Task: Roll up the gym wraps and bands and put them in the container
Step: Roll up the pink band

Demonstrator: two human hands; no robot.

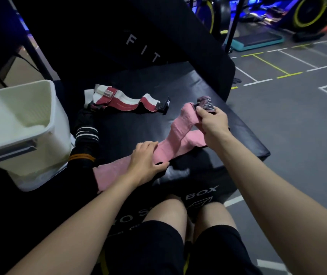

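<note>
Nearest the viewer, the left hand (144, 161) is pressing down on the pink wrap (175, 139) where it is lying flat on the black worktop (228, 139), fingers curling over the fabric and thumb tucking along its near edge, so this grip is pinning the strip rather than lifting it. Running away from that hand, the wrap's long axis is climbing up and to the right toward the right hand (212, 120), while a loose tail is trailing the other way, toward the viewer's knees. A second fold of pink is lying under the right wrist. Farther out, the right hand is pinching the wrap's dark patterned end (206, 104), fingers closing round it and holding it raised off the worktop. Judged from this, rolling is starting at that far end, and the roll must be travelling back along the strip toward the left hand, which is the nearer anchor. Beyond the hands, a red and white wrap (123, 102) is lying unrolled, its length crosswise, and a black striped band (86, 133) is lying beside the white container (45, 133) at left.
</note>
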